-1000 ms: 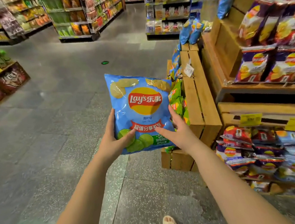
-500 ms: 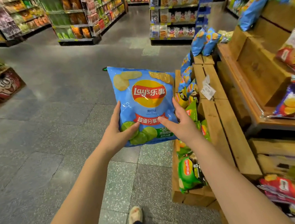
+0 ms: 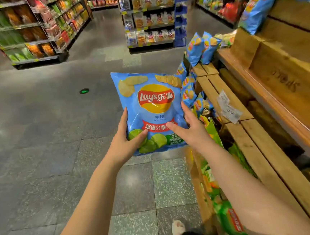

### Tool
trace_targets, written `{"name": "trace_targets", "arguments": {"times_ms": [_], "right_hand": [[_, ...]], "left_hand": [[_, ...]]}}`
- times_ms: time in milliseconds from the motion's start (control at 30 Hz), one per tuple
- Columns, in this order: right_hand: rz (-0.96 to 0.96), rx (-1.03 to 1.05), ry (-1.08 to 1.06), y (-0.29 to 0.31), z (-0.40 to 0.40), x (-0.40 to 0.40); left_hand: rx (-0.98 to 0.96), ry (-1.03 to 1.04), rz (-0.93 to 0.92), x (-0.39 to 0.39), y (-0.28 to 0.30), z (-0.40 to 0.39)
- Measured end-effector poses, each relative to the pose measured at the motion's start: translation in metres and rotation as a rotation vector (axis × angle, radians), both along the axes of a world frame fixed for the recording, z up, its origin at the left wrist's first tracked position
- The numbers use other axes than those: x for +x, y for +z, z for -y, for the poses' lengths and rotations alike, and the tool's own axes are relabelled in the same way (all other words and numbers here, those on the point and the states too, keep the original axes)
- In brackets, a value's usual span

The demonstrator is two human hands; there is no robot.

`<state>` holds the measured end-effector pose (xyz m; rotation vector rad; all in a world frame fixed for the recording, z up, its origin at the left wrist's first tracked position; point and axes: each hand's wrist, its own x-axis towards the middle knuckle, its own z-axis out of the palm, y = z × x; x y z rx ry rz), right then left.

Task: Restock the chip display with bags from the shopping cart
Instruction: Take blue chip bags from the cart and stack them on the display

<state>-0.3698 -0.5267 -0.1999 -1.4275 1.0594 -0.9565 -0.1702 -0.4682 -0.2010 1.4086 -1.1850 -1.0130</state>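
A blue lime-flavour chip bag is held upright in front of me over the floor. My left hand grips its lower left edge, thumb across the front. My right hand holds the lower right edge, thumb on the front and fingers behind the bag. To the right runs the wooden chip display. Its lower trough holds blue bags further along and green bags nearer me. No shopping cart is in view.
Two blue bags stand at the display's far corner, and another blue bag leans on the upper wooden tier. A paper tag lies on the planks. Store shelves stand across the open grey floor. My foot is below.
I have stepped forward along the display, so the wooden crates and bags slid toward me. The blue bag stays in both hands at about the same height.
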Motion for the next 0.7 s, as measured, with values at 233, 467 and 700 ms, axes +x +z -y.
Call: {"name": "trace_targets", "arguments": {"times_ms": [233, 467, 700], "right_hand": [[-0.001, -0.072, -0.084, 0.0, 0.156, 0.041], [0.032, -0.074, -0.135, 0.015, 0.294, 0.086], [0.034, -0.061, -0.246, 0.0, 0.417, 0.114]], "left_hand": [[-0.048, -0.099, 0.042, 0.041, 0.002, 0.169], [-0.052, -0.149, 0.072, 0.092, 0.025, 0.307], [-0.06, -0.309, 0.062, 0.127, 0.014, 0.46]]}}
